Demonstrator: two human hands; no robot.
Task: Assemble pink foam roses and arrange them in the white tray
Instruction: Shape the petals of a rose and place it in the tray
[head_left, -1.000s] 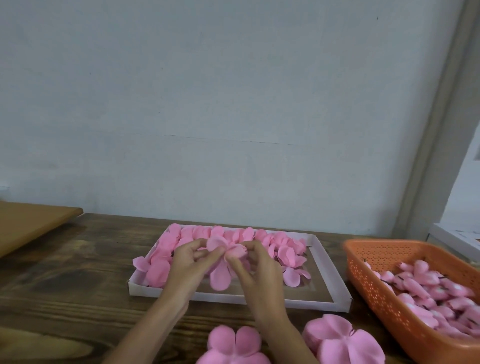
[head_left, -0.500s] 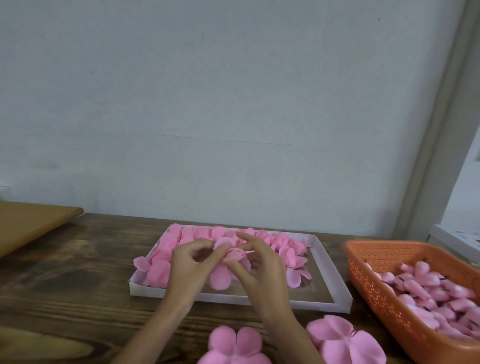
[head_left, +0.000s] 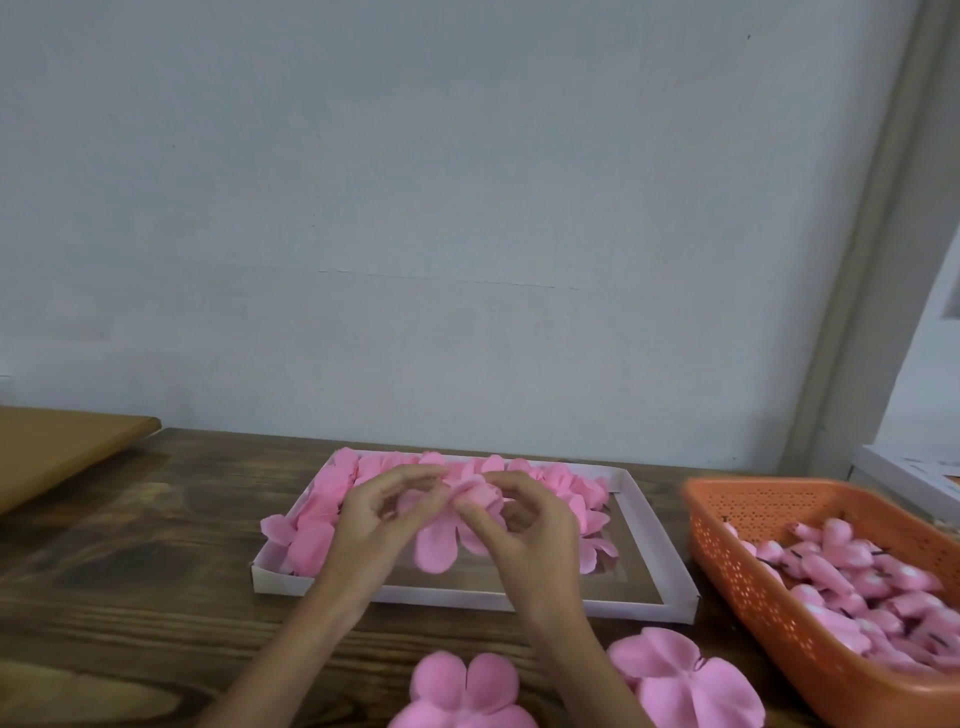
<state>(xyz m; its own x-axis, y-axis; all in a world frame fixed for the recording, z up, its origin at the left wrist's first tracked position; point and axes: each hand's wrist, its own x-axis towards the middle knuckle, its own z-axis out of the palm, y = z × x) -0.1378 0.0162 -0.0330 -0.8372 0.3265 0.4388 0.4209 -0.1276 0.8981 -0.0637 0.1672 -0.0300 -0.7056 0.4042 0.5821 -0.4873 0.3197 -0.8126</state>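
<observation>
Over the white tray (head_left: 670, 582), both hands work one pink foam rose (head_left: 441, 540). My left hand (head_left: 374, 525) pinches its upper petals from the left with curled fingers. My right hand (head_left: 524, 525) pinches the rolled centre from the right, thumb and fingertips closed on it. One long petal hangs down between the hands. Several finished pink roses (head_left: 332, 499) fill the tray's back and left part, partly hidden behind my hands.
An orange perforated basket (head_left: 737, 519) of pink foam buds stands at the right. Two stacks of flat pink petal pieces (head_left: 680, 680) lie on the dark wooden table (head_left: 130, 597) near its front edge. A tan board (head_left: 57, 452) sits far left; a wall rises behind.
My hands have shifted a little on the rose, the fingers reworking the rolled centre. The tray, the basket and the petal stacks have stayed where they were.
</observation>
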